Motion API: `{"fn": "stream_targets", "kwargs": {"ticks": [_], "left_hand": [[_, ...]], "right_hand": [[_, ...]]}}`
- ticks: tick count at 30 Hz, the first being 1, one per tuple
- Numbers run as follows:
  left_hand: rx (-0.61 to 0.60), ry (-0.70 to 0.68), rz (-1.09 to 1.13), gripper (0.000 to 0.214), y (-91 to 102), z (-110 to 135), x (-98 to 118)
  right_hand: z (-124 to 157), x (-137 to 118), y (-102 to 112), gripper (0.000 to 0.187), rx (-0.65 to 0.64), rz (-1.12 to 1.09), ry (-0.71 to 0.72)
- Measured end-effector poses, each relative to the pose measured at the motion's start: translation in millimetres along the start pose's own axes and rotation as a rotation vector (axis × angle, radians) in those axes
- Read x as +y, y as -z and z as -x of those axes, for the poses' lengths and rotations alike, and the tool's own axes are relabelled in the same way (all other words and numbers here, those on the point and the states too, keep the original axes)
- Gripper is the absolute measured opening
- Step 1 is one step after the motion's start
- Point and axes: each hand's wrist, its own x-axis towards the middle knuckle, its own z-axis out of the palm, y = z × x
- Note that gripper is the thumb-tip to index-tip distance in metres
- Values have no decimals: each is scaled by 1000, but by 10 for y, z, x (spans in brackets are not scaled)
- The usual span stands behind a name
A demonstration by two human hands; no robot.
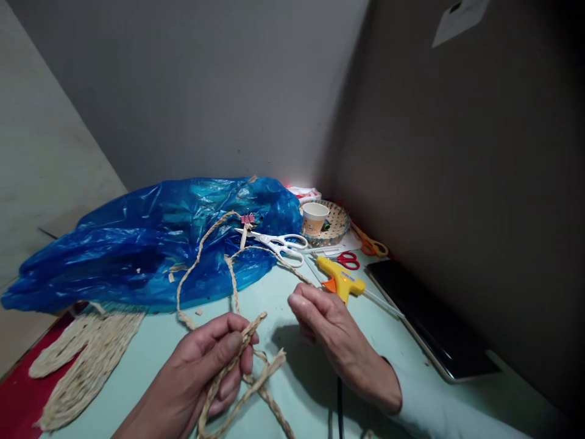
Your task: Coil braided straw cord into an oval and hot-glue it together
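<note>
My left hand [196,366] pinches a braided straw cord [251,329] between thumb and fingers, its end pointing up and to the right. A frayed straw end [274,364] and more braid hang below these fingers. My right hand [331,326] is closed above the table, to the right of the left hand. Its fingertips are hidden, so what they hold cannot be made out. A thin twisted cord [274,254] runs toward the right hand and disappears behind it; whether it is gripped is unclear. Another twisted length [200,253] loops up to a pink binder clip [247,219].
A blue plastic bag [150,244] lies at the back left, with white-handled scissors [278,244] beside it. A yellow glue gun [340,277], red scissors [348,260], a basket [338,222] with a paper cup [315,218], and a black tablet [429,317] stand right. Coiled braid [91,366] lies left.
</note>
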Motion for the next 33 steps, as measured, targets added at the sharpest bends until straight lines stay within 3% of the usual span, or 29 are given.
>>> {"fn": "stream_targets", "kwargs": {"ticks": [5,13,19,26,30,33], "left_hand": [[61,17,28,26,-76,35,19],[77,-19,-92,29,-92,48,15],[129,15,-93,39,-111,69,18],[25,28,-53,43,-63,55,-28],[-42,46,-65,46,1,19,-76],[-75,52,-122,42,38,-15,-111]], "right_hand": [[-11,5,-9,36,-90,-27,35],[-13,52,-21,18,-58,-82,95],[3,-9,-10,28,-7,-9,58],[-13,17,-19,33,96,151,110],[-5,31,-42,38,72,138,118],[-1,20,-27,29,9,108,129]]}}
